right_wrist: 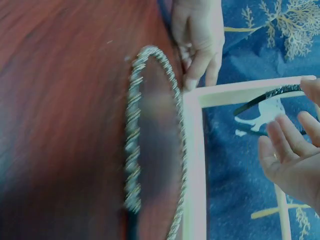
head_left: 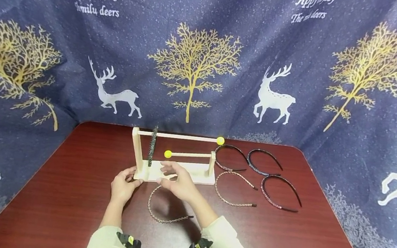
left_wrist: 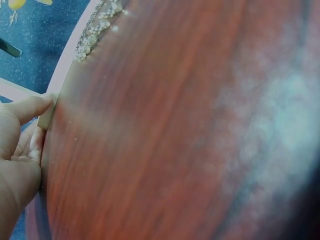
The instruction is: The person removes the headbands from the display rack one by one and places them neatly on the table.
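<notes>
A light wooden stand (head_left: 197, 174) has two horizontal rods with yellow ball ends. My left hand (head_left: 123, 185) grips the left end of its base, thumb and fingers on the edge, as the left wrist view shows. A dark, glittery headband (head_left: 152, 147) hangs on the upper rod near the left post. My right hand (head_left: 180, 183) hovers over the front of the base, its fingers spread and loosely bent around nothing. In the right wrist view, those fingertips appear close to the dark headband (right_wrist: 272, 93). On the table below lies a twisted, beaded headband (right_wrist: 133, 150).
Right of the stand lie two dark headbands (head_left: 233, 146) (head_left: 249, 163) at the back, a dark reddish one (head_left: 266, 193) and a light braided one (head_left: 217, 189) nearer. They rest on a reddish-brown table (head_left: 64, 190), with a patterned blue cloth (head_left: 212, 14) behind.
</notes>
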Tool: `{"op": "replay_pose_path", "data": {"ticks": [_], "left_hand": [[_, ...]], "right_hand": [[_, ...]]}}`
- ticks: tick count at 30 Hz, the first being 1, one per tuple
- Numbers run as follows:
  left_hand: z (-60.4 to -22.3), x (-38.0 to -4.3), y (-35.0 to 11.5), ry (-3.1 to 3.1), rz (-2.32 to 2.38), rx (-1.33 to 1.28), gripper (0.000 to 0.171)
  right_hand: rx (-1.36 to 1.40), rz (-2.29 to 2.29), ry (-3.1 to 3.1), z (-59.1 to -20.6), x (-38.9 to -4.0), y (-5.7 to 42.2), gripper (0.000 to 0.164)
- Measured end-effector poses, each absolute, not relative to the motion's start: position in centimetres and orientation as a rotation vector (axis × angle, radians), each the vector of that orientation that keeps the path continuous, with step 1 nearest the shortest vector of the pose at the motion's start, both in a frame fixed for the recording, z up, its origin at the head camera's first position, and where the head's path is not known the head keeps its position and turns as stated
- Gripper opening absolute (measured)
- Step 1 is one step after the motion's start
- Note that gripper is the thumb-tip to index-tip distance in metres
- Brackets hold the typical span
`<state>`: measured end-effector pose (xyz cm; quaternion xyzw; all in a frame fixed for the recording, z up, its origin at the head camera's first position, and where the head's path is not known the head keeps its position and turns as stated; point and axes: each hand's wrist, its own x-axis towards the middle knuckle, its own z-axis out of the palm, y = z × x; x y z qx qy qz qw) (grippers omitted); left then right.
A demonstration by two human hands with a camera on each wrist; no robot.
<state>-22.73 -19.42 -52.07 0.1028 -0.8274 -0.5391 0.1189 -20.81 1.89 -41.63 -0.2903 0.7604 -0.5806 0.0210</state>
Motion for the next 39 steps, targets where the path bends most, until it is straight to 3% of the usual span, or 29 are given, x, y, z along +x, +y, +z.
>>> {"op": "replay_pose_path", "data": {"ticks": [10, 22, 39], "left_hand": [[-52.1, -22.5, -19.2, -2.401, -1.566, 0.327, 0.048], [-52.4, -22.6, -19.3, -2.403, -1.56, 0.331, 0.049], [-51.7, -22.4, -19.3, -2.399, -1.573, 0.322, 0.049]], "right_hand": [[-0.845, -1.994, 2.097, -39.6, -21.8, -0.4, 0.06], [-0.823, -2.159, 2.155, -40.0, -22.2, -0.9, 0.029], [-0.76, -2.337, 2.15, -37.0, -22.1, 0.5, 0.025]]}}
